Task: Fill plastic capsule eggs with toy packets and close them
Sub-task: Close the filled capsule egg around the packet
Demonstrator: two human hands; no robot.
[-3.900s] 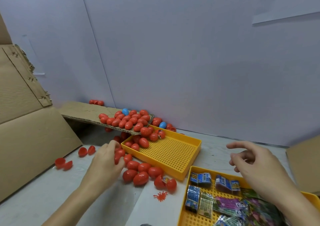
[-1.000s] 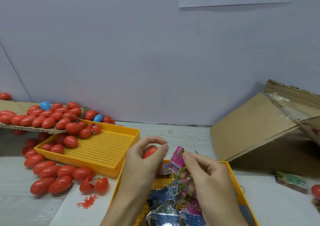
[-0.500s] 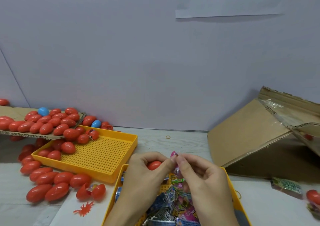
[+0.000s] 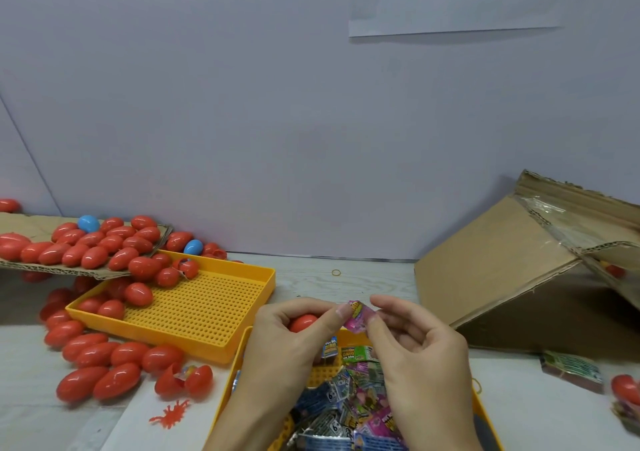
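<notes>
Head view: left hand (image 4: 287, 339) cups a red plastic capsule egg (image 4: 303, 322); right hand (image 4: 415, 343) pinches a pink foil toy packet (image 4: 356, 316) beside it, not yet inside. Many closed red eggs (image 4: 100, 357) lie left of the grip; loose packets (image 4: 349, 391) wait below it.

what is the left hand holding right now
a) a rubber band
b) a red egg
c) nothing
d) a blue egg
b: the left hand curls round a red egg, while the right hand pinches a pink packet beside it.
</notes>
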